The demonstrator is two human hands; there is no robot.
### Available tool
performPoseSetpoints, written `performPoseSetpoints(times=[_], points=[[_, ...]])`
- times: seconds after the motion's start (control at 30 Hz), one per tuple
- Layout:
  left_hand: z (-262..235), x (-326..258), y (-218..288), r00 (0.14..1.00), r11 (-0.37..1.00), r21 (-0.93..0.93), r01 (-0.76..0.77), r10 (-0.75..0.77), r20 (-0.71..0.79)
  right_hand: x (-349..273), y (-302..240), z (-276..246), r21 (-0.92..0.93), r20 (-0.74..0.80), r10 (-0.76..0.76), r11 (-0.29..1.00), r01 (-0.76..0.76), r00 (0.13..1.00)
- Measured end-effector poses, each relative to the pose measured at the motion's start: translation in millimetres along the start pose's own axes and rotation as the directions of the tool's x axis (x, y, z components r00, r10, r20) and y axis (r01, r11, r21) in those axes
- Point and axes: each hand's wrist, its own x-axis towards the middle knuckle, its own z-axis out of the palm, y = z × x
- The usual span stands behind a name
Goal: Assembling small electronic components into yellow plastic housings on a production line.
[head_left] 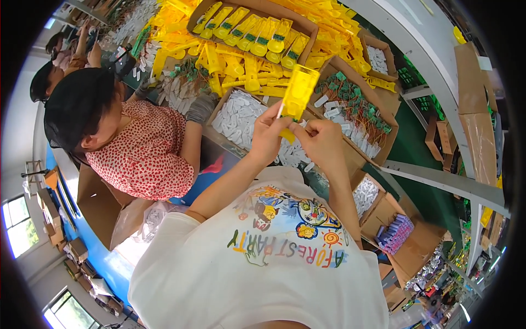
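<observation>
In front of my chest, a long yellow plastic casing (301, 90) is held tilted, its open frame end pointing up and away. My left hand (266, 136) is closed around its lower left side. The closed right hand (323, 143) has its thumb and fingertips pinched at the lower end, close to my left fingers. A sliver of green circuit board (295, 119) shows at that end; the fingers hide most of it. Under my hands lies a carton of small white plastic parts (236, 118). To its right a box holds green circuit boards with thin wires (350, 93).
A carton tray (308, 46) of yellow casings with green boards stands at the far side, amid a heap of yellow casings (175, 27). A co-worker in a red-patterned top (145, 148) works close on my left. A metal rail (438, 178) and a box of purple cylinders (395, 233) are at right.
</observation>
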Motion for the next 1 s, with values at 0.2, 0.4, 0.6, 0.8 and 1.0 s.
performPoseSetpoints(times=[0.2,0.4,0.6,0.8,1.0], points=[[4.9,0.1,-2.0,0.998,0.998,-0.019,0.065,-0.065,-0.013,-3.0,24.9,24.8,0.691,-0.049,0.001,0.723,0.033,0.999],[2.7,0.3,10.3,0.99,0.963,0.257,0.076,-0.103,0.093,-8.4,26.4,22.6,0.67,-0.078,-0.051,0.737,0.09,0.996],[-11.6,3.0,-9.7,0.985,0.986,0.166,0.015,-0.043,0.166,-14.1,26.4,22.2,0.573,-0.092,-0.098,0.809,0.133,0.991],[-25.2,24.4,-41.8,0.976,0.978,-0.042,0.205,-0.208,-0.069,-3.0,56.2,21.7,0.385,0.198,0.017,0.918,-0.093,0.98],[-15.7,11.6,-9.4,0.983,0.978,0.103,0.183,-0.184,0.003,-15.5,69.3,-42.2,0.839,0.284,-0.025,0.49,-0.236,0.958]])
